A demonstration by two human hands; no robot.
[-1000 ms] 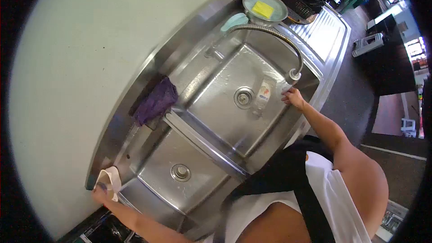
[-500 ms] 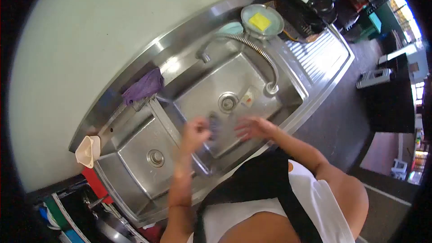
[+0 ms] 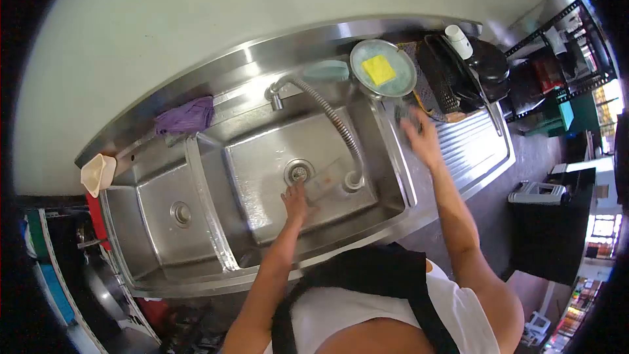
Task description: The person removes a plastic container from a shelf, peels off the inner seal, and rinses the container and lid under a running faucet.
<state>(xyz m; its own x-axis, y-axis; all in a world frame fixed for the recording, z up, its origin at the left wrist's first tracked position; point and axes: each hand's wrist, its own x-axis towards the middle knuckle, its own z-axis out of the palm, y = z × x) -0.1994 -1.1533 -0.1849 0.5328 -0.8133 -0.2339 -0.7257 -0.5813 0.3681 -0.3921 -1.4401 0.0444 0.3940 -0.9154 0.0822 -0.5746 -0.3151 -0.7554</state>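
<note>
My left hand [image 3: 296, 203] reaches into the larger sink basin [image 3: 252, 157], fingers spread beside the drain strainer [image 3: 299, 171]. Right by its fingers lies a clear plastic item [image 3: 331, 178] with a small label, kind unclear. Over the ledge between basin and drainboard is my right hand [image 3: 422, 136], slightly blurred. A small dark grey scouring pad [image 3: 401, 113] shows at its fingertips. Just beyond sits a round metal plate [image 3: 401, 82] bearing a yellow sponge [image 3: 379, 70]. The spring-hose faucet [image 3: 325, 108] arches into the basin, its spray head [image 3: 354, 181] near the plastic item.
A smaller basin [image 3: 154, 190] is on the left, with a purple cloth [image 3: 186, 117] behind it and a cream plastic container [image 3: 99, 174] at the corner. The ribbed drainboard [image 3: 468, 147] spans the right, with black cookware [image 3: 452, 72] and a white cup [image 3: 458, 42] behind.
The scouring pad, earlier at my left hand over the basin, is now by my right hand at the right ledge. My left hand has moved down beside the drain. The camera view has turned.
</note>
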